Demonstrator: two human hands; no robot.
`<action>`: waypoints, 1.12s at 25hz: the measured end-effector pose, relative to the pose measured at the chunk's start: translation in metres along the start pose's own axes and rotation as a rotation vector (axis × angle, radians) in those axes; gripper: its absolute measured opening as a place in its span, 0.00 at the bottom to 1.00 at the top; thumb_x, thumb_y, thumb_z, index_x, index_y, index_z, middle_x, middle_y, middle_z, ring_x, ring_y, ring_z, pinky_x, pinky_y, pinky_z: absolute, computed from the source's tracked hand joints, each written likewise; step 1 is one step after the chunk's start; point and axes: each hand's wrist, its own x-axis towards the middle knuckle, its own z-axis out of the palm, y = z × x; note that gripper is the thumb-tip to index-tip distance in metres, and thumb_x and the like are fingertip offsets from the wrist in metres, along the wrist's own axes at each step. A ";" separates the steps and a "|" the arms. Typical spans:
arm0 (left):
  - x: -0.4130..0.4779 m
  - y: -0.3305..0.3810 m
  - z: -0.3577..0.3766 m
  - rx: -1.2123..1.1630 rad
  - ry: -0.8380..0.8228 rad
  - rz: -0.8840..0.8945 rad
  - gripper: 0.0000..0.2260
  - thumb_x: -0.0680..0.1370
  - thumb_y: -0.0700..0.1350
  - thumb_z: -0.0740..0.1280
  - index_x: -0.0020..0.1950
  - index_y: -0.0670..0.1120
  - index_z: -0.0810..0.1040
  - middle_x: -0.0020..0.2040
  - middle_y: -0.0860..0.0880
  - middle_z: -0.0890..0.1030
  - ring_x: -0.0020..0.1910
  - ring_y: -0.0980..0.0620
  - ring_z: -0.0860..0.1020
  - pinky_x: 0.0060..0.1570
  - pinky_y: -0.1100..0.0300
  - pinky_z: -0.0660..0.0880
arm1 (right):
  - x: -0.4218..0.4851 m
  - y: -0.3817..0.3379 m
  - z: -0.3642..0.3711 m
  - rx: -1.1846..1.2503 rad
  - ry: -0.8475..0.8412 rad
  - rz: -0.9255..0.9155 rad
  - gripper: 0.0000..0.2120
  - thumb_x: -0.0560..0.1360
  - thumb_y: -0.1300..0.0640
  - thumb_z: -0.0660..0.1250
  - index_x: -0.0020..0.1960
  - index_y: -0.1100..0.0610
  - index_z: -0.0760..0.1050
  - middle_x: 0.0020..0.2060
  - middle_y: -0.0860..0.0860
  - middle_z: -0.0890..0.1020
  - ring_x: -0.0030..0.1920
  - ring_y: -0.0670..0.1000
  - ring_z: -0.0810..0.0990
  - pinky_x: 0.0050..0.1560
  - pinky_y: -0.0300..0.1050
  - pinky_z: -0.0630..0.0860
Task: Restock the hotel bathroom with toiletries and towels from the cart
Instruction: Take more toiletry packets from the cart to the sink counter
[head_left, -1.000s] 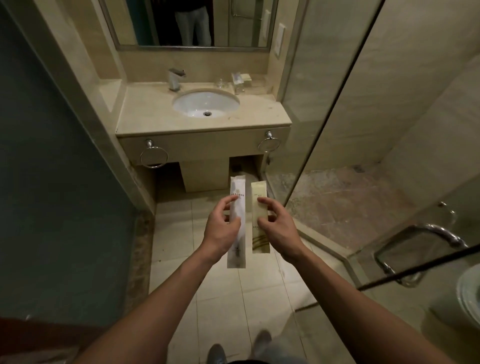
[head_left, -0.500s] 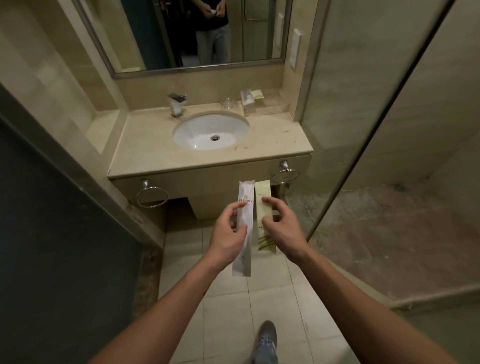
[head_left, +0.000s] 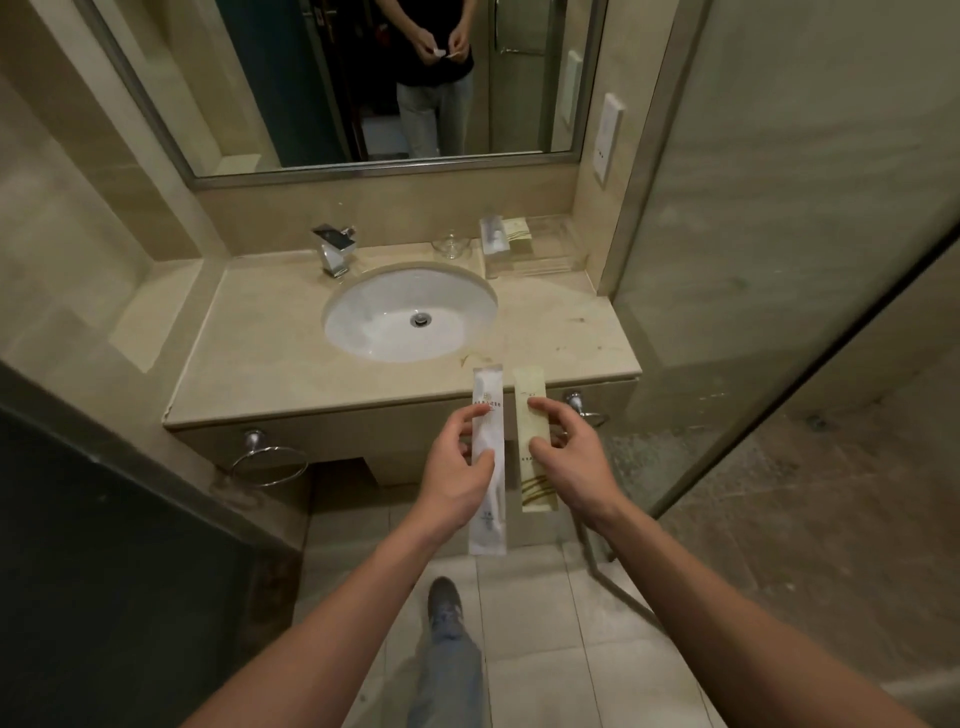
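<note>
Pinching a white sachet (head_left: 489, 519) between left hand (head_left: 457, 483) fingers (head_left: 475, 415) and thumb, a cream sachet (head_left: 537, 483) likewise in the right hand (head_left: 576, 467), both upright in mid-air at the desk's (head_left: 270, 353) front edge. Light grips: could slip to the floor, or land in the sink (head_left: 410, 312) if released short of the tray (head_left: 571, 260) at the far right corner.

Bare forearms (head_left: 343, 613); faded blue-grey denim trouser leg (head_left: 448, 675), grey trainer (head_left: 442, 603) below. In metal-framed wall mirror (head_left: 363, 170): black tee (head_left: 431, 36), same pale jeans.
</note>
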 end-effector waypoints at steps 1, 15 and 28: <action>0.019 0.001 -0.001 0.011 -0.001 -0.005 0.22 0.78 0.35 0.66 0.65 0.58 0.72 0.58 0.51 0.77 0.53 0.54 0.80 0.52 0.58 0.81 | 0.014 -0.004 0.001 -0.003 -0.002 0.000 0.24 0.75 0.70 0.63 0.66 0.50 0.75 0.47 0.50 0.84 0.36 0.49 0.77 0.35 0.45 0.76; 0.306 0.032 -0.028 0.059 -0.131 -0.034 0.21 0.79 0.37 0.65 0.67 0.56 0.72 0.57 0.54 0.77 0.50 0.56 0.78 0.41 0.69 0.75 | 0.280 -0.059 0.028 -0.094 0.169 0.013 0.24 0.74 0.66 0.64 0.64 0.44 0.75 0.57 0.46 0.81 0.49 0.49 0.81 0.47 0.48 0.81; 0.476 0.054 0.021 0.098 -0.100 -0.059 0.23 0.78 0.35 0.66 0.64 0.60 0.72 0.53 0.54 0.78 0.52 0.57 0.76 0.50 0.65 0.74 | 0.452 -0.063 -0.012 -0.073 0.129 0.071 0.24 0.72 0.62 0.64 0.62 0.38 0.75 0.56 0.47 0.82 0.52 0.53 0.80 0.51 0.49 0.79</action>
